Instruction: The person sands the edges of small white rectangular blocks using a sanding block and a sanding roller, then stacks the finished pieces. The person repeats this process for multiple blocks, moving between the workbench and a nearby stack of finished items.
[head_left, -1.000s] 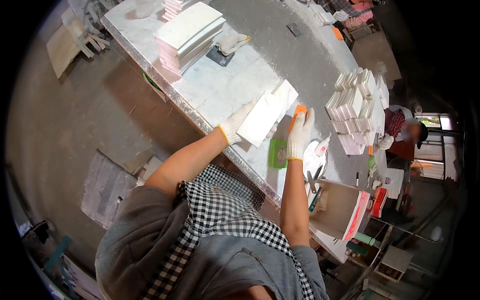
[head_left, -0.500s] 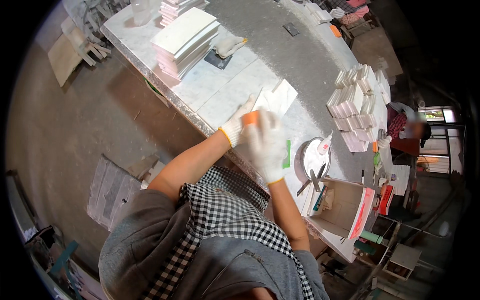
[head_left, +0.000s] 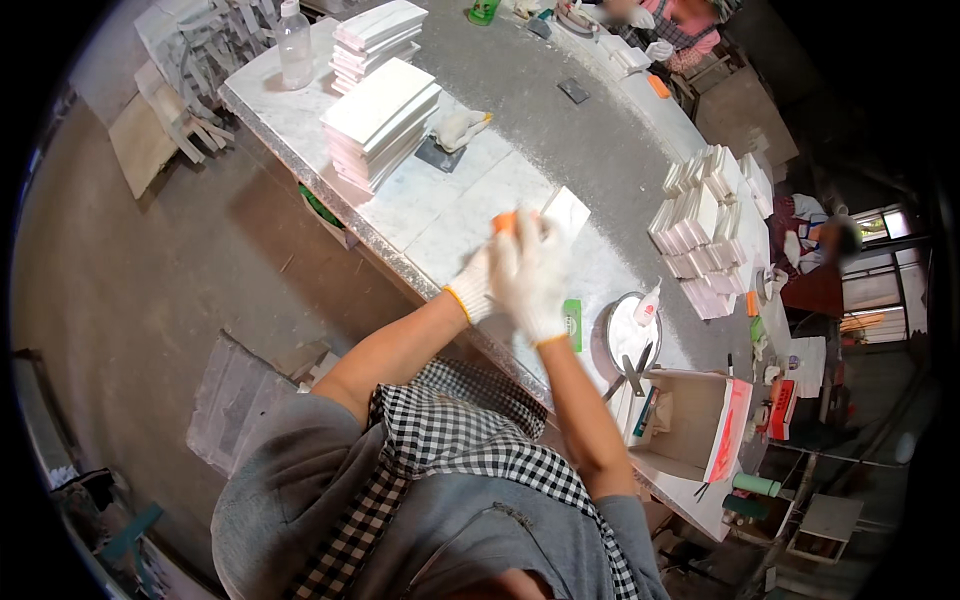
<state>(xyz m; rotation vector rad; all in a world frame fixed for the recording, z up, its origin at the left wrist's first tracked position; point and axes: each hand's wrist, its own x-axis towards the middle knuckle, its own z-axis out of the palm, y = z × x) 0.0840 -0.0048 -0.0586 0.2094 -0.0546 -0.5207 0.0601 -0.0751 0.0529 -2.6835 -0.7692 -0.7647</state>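
A: From my remote seat I see the long desk (head_left: 610, 140). How much of the work is done, do you think?

B: I can judge it only in part. On the left I see the near stack (head_left: 385, 125) and the far stack (head_left: 378, 45) of white slabs, and farther right the right pile (head_left: 700, 225). Which slabs are finished, I cannot tell. I would say that one piece is being rubbed, and this rubbing is not complete.

A: And what is around it?

B: At the near right I have the open box (head_left: 690, 410), and just beyond it the round tray (head_left: 608, 340).

A: How are my two hands?

B: The right hand (head_left: 530, 275) is gloved, a little blurred, and it grasps something orange. The left hand (head_left: 478, 285) is partly behind it, so I cannot tell whether its fingers are closed on anything.

A: Where is the white piece (head_left: 566, 212), and which way does it point?

B: It lies on the desk, just beyond the right hand. Its visible end points far and right; the long axis seems to run from near left to far right, but the near part is hidden.

A: And the orange block (head_left: 504, 222)?

B: It is at the fingers' left side. Its long axis I cannot tell.
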